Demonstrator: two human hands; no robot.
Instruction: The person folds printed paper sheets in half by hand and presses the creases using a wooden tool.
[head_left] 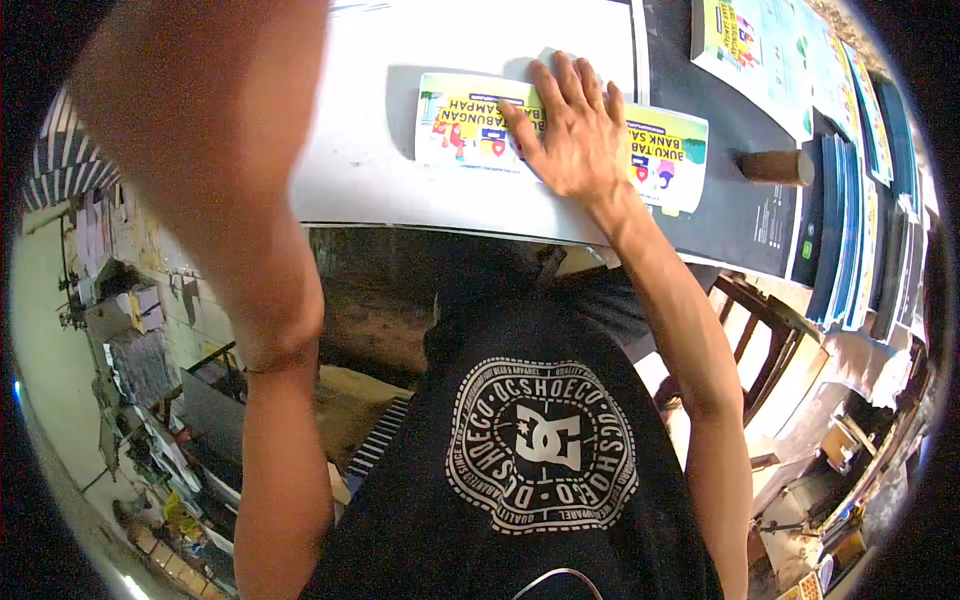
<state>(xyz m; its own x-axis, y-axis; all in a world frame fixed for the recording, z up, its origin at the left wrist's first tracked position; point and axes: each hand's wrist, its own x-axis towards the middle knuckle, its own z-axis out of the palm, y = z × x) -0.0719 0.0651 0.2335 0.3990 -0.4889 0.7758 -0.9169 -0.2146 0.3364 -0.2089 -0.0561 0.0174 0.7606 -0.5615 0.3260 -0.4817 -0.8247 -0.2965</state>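
Tabletop (365,190), right hand (578,145) over printed strip (460,135), cylinder (777,168) near

On the worktop (365,190) before you lies the printed sheet (455,135); right of it sits the cylinder (776,167), then the booklet stack (848,235), with printed covers (748,45) ahead to its right.

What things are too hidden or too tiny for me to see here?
- Left hand: head view, past the top edge; only the left arm shows.
- Middle of the colourful paper: head view, under the right hand.
- Small pale print on the dark board: head view, too tiny to read.
- White surface's far side: head view, cut off by the top edge.
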